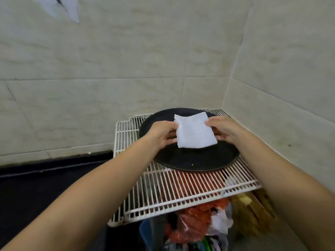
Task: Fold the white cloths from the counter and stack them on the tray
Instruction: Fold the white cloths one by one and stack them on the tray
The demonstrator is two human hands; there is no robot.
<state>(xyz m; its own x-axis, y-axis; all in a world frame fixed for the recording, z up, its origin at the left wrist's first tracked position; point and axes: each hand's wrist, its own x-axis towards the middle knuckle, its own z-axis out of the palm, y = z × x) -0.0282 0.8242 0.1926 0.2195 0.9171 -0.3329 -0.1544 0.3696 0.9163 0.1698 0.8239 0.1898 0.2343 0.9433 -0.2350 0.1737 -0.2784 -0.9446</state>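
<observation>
Tiled corner, white wire rack (181,192) | round black tray (199,160) on rack | both arms stretched forward | left hand (161,134) pinches folded white cloth (194,131) at its left edge | right hand (226,130) grips its right edge | cloth held just above tray

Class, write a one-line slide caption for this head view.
Both hands hold a folded white cloth over the black tray.

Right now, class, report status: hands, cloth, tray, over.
Left hand and right hand pinch folded cloth above black tray. Tray bare, on wire rack. Nothing blocking.
</observation>
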